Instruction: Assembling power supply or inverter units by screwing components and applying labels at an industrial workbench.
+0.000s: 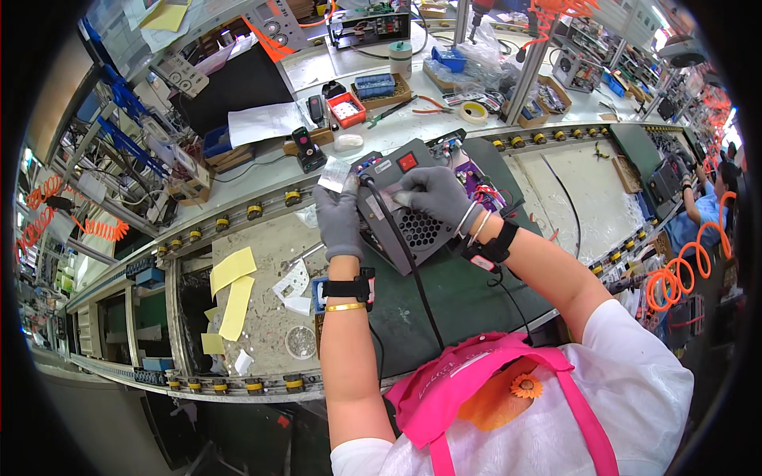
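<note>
A dark grey metal device case (386, 234) with a honeycomb vent and a red rocker switch (407, 163) stands in front of me on a green board (381, 317). My left hand (340, 222), in a grey glove, is closed at the case's left edge, with a small whitish label sheet (334, 174) at its fingertips. My gloved right hand (440, 194) lies against the vented panel, fingers bent and together. Whatever its fingertips hold is too small to tell. A black power cable (403, 250) runs from the panel toward me. Circuit parts (476, 184) show behind the case.
Roller rails (254, 210) border the line. Yellow paper strips (235, 305) and a round clear dish (301, 342) lie at left. Beyond stand a red bin (347, 110), pliers (432, 105), a tape roll (474, 113) and a barcode scanner (308, 148). Another person (706, 206) works at far right.
</note>
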Available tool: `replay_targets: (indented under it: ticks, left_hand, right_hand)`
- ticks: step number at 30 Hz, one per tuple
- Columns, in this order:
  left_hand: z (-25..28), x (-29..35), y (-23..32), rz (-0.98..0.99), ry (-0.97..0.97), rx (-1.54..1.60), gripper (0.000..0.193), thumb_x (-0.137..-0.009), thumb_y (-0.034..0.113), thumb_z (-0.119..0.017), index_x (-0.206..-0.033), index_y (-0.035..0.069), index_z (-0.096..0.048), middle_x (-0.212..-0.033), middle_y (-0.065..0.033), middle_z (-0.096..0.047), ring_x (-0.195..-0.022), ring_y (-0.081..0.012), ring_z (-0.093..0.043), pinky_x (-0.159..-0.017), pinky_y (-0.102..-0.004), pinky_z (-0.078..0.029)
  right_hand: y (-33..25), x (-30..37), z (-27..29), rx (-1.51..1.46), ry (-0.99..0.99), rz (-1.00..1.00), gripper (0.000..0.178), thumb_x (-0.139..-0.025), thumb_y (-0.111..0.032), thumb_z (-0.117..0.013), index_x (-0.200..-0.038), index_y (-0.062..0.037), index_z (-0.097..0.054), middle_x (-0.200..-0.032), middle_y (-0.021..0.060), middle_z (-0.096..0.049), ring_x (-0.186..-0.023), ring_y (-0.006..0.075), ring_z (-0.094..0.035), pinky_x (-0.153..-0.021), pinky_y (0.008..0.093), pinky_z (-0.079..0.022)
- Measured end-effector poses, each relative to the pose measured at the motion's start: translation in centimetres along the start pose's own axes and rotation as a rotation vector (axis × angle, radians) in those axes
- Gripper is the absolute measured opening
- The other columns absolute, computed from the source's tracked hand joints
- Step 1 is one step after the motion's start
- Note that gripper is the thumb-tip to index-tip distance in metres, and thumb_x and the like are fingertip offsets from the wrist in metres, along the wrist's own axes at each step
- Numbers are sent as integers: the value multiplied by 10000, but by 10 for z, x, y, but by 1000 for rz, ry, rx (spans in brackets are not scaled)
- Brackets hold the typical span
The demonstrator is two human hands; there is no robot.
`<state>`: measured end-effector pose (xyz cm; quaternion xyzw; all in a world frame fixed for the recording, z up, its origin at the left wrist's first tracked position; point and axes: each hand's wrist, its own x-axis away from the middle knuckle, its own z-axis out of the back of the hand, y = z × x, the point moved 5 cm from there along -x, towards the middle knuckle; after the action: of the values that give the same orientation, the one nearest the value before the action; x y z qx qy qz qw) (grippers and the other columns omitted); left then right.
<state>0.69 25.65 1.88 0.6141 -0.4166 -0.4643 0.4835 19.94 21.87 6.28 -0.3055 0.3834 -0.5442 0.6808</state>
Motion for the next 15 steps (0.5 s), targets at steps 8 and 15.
replay_targets:
  ticks: [8,15]
  left_hand:
    - [0,-2,-3,-1,-28,-97,333,-879,247,-654,-1123,52,-540,-917,-4,-619,-704,-55,-543,-557,-218,-448]
    - [0,-1,3,-34,-61,-23,320,-893,220,-632,-1133,37,-527,-983,-21,-605,-793,-72,-537,-667,-232,-443]
  right_hand:
    - [-34,5,1,492,59,56,369,-795,-422,-644,-844,-60,-595,-785,126,-662,-742,309,-653,-646,400,-497]
    - [-24,6,39,425,281,50,298,-795,-326,-653,-875,-47,-587,-760,126,-653,-687,296,-651,-625,398,-502]
